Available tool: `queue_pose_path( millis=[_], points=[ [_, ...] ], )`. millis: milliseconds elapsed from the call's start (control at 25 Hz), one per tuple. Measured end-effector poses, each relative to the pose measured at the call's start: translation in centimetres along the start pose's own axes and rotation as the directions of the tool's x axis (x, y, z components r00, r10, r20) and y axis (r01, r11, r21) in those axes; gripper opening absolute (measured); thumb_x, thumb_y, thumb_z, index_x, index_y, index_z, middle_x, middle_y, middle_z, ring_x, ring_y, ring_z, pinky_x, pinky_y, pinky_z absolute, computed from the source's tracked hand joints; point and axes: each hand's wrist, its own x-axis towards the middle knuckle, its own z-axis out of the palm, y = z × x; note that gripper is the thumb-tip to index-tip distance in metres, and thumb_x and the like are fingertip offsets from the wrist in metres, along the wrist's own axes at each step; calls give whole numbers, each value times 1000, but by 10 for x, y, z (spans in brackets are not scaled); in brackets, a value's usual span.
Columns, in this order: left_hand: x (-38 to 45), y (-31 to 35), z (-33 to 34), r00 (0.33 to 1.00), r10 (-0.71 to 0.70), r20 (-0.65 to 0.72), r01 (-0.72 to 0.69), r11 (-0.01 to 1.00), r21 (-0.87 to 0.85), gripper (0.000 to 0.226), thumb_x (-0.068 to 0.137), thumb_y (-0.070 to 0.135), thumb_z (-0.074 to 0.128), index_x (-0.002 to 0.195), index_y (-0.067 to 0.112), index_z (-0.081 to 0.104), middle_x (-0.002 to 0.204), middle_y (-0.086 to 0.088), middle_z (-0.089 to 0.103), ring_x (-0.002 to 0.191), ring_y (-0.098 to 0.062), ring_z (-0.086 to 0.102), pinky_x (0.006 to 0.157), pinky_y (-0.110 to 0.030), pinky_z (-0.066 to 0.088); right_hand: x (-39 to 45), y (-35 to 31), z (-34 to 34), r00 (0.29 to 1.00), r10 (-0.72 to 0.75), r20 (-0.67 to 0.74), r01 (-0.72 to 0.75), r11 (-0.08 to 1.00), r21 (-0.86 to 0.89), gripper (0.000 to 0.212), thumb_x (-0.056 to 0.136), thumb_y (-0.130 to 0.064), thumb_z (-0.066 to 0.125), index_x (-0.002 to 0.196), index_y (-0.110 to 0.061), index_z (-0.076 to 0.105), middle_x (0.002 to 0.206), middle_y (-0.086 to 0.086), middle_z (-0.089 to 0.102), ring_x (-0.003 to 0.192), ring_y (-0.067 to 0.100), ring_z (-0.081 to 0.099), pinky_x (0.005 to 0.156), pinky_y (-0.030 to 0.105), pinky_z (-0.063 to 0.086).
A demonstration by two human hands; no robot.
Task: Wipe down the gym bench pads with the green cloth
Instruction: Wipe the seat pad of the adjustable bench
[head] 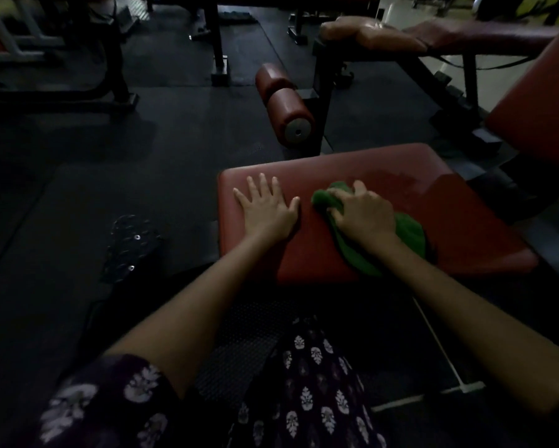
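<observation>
Seat pad: centre-right of frame; we judge its damp upper right needs overlapping strokes.
Green cloth: bunched on the pad, centre-right.
Right hand: we grip the cloth, fingers curled.
Left hand: spread flat, bracing us.

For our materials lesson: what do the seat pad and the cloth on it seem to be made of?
Seat pad: likely vinyl or leatherette over padding; smooth red surface with a faint sheen and rounded edges.
Green cloth: soft woven or microfibre fabric, matte; it bunches and folds under the right hand.
</observation>
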Motion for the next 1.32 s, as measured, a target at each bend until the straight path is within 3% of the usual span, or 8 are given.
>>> queue_pose_path(
  millis=[120, 240, 360, 560, 760, 960, 1160, 1320],
  points=[
    [1, -5, 6, 995, 11, -95, -13, 1000, -17, 70, 97, 54, 23, 150, 10, 12, 158, -13, 3, 145, -32, -5, 112, -58, -5, 52, -10, 4, 992, 126, 20, -127, 991, 33, 44, 93, -43, 44, 131, -22, 52, 126, 17, 45, 106, 37, 53, 81, 40, 44],
    [2, -4, 4, 993, -9, -115, 5, 999, -36, 71, 95, 56, 28, 150, 11, 17, 158, -12, 7, 146, -30, -2, 113, -57, -3, 34, -9, 7, 1000, -20, 24, 20, 1000, 6, 57, 88, -57, 48, 138, -29, 44, 125, 15, 44, 106, 34, 52, 80, 37, 45],
    [3, -1, 7, 990, -14, -138, 7, 999, -47, 72, 94, 56, 30, 149, 12, 18, 158, -12, 9, 146, -30, -1, 113, -56, -3, 35, 6, 12, 991, -133, 1, 133, 991, -6, 49, 92, -47, 49, 138, -33, 43, 124, 14, 45, 105, 34, 53, 77, 37, 44],
    [5, 0, 8, 990, -25, -139, 22, 999, -26, 72, 93, 57, 28, 150, 13, 17, 158, -12, 9, 146, -30, -1, 112, -57, -3, 111, 1, 16, 997, 51, 59, -52, 998, 17, 45, 94, -42, 47, 135, -26, 48, 132, 19, 43, 112, 38, 51, 87, 42, 43],
    [5, -2, 9, 992, -12, -129, 8, 999, -31, 71, 93, 58, 26, 151, 18, 13, 158, -12, 5, 146, -29, -5, 112, -57, -5, 76, 15, 14, 963, -257, 85, 259, 966, -12, 47, 93, -42, 48, 138, -36, 42, 128, 14, 44, 106, 35, 55, 79, 38, 44],
    [5, -1, 10, 990, -15, -141, 11, 999, -30, 72, 92, 58, 26, 151, 19, 12, 159, -11, 4, 146, -29, -6, 113, -56, -6, 129, 37, 18, 994, 80, 78, -81, 997, 9, 43, 93, -36, 47, 135, -29, 48, 123, 19, 45, 107, 41, 53, 86, 44, 44],
    [5, -2, 10, 989, -23, -148, 16, 999, -49, 72, 92, 58, 27, 151, 19, 13, 159, -10, 5, 146, -28, -5, 113, -56, -6, 96, 21, 21, 984, -175, 29, 176, 983, -57, 46, 92, -39, 49, 138, -31, 44, 121, 17, 47, 101, 37, 56, 73, 36, 40],
    [5, -2, 8, 990, -18, -142, 11, 999, -52, 72, 92, 59, 27, 151, 19, 13, 158, -11, 5, 146, -28, -5, 113, -56, -6, 122, 48, 22, 998, 54, 27, -54, 999, -1, 42, 93, -37, 47, 133, -27, 50, 119, 21, 48, 102, 43, 55, 84, 44, 44]
  ],
)
